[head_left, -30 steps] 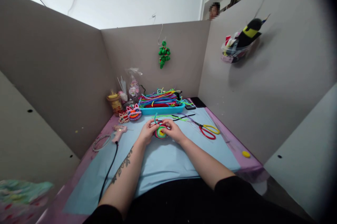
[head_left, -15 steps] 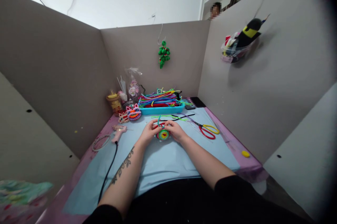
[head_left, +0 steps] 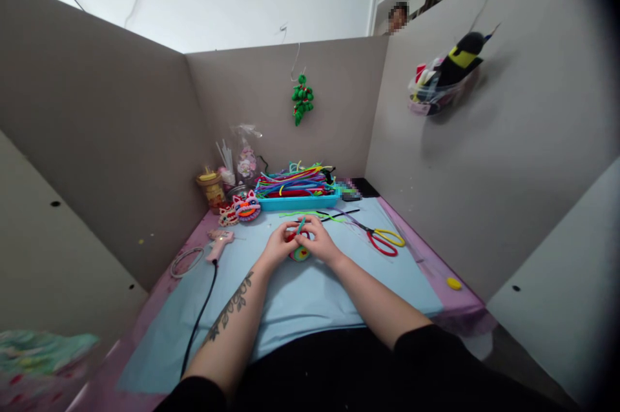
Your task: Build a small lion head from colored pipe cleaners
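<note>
A small round piece made of coiled pipe cleaners, red, yellow and green with a teal strand sticking up, lies between my two hands over the light blue mat. My left hand grips its left side with curled fingers. On its right side my right hand pinches it and the teal strand. Most of the piece is hidden by my fingers.
A blue tray of coloured pipe cleaners stands behind my hands, with loose strands in front. Red and yellow scissors lie to the right, a pink glue gun with a black cord to the left. Grey partition walls enclose the desk.
My hands have closed in over the coiled piece and turned it, so less of its face shows. The teal strand now stands between my fingers.
</note>
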Demonstrator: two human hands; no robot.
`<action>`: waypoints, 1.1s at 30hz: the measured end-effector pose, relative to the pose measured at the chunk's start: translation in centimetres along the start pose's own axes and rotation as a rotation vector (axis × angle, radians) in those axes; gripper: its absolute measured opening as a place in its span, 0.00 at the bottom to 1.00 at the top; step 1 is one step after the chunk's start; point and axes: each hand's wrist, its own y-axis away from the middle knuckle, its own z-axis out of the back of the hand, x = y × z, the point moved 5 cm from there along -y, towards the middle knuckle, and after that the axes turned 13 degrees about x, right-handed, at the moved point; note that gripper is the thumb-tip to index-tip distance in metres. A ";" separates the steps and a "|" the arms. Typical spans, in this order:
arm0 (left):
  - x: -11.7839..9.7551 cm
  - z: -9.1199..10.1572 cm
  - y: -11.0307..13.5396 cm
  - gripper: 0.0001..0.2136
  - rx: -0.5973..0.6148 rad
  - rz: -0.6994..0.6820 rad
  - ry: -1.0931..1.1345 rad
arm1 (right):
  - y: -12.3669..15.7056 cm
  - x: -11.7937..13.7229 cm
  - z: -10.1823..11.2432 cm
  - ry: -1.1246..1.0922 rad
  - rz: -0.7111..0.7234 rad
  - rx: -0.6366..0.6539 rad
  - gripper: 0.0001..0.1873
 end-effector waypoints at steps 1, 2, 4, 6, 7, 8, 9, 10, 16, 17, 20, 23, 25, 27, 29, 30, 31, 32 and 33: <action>0.0 -0.1 0.0 0.24 0.010 -0.002 0.000 | 0.0 0.3 -0.1 0.007 0.010 0.007 0.04; -0.1 -0.2 0.0 0.23 0.019 0.001 0.003 | 0.0 0.5 -0.2 -0.001 0.015 0.008 0.03; -0.2 -0.4 0.0 0.23 0.036 0.007 0.012 | 0.0 0.5 0.0 -0.063 0.007 0.000 0.06; -0.3 -0.5 0.0 0.23 0.051 0.007 0.041 | 0.0 0.1 0.3 -0.190 -0.023 -0.004 0.09; -0.4 -0.5 0.1 0.24 0.054 0.006 0.060 | 0.0 -0.1 0.5 -0.264 -0.037 -0.005 0.09; -0.5 -0.5 0.1 0.25 0.055 0.006 0.079 | 0.0 -0.3 0.7 -0.332 -0.048 -0.003 0.10; -0.5 -0.6 0.1 0.25 0.056 0.009 0.096 | -0.1 -0.5 0.8 -0.388 -0.057 0.001 0.11; -0.6 -0.6 0.2 0.26 0.057 0.014 0.110 | -0.1 -0.7 0.9 -0.431 -0.063 0.007 0.11; -0.4 0.2 0.3 0.27 0.005 0.006 0.215 | -0.2 -1.2 0.8 -0.466 -0.080 0.059 0.17; -0.3 0.4 0.3 0.27 -0.009 0.001 0.235 | -0.2 -1.3 0.8 -0.423 -0.084 0.059 0.17; -0.3 0.7 0.2 0.26 -0.031 -0.010 0.286 | -0.1 -1.6 0.7 -0.319 -0.084 0.059 0.14; -0.5 0.7 0.3 0.26 -0.031 0.003 0.331 | 0.0 -1.6 0.3 -0.354 -0.052 0.068 0.11; -0.6 0.6 0.3 0.26 -0.038 0.012 0.358 | -0.1 -1.7 -0.1 -0.405 -0.044 0.092 0.12; -0.7 0.6 0.4 0.26 -0.045 0.013 0.374 | -0.1 -1.7 -0.3 -0.413 -0.047 0.114 0.13; -0.7 0.6 0.3 0.26 -0.048 0.005 0.381 | 0.0 -1.7 -0.3 -0.394 -0.050 0.128 0.15; -0.7 0.5 0.3 0.26 -0.047 0.002 0.380 | 0.0 -1.8 -0.3 -0.388 -0.050 0.131 0.15; -0.7 0.5 0.3 0.26 -0.046 0.000 0.378 | 0.0 -1.8 -0.3 -0.387 -0.050 0.132 0.15; -0.6 0.5 0.3 0.26 -0.044 -0.001 0.376 | 0.0 -1.8 -0.3 -0.390 -0.050 0.132 0.14; -0.6 0.5 0.3 0.26 -0.044 0.000 0.373 | 0.0 -1.8 -0.3 -0.393 -0.049 0.131 0.14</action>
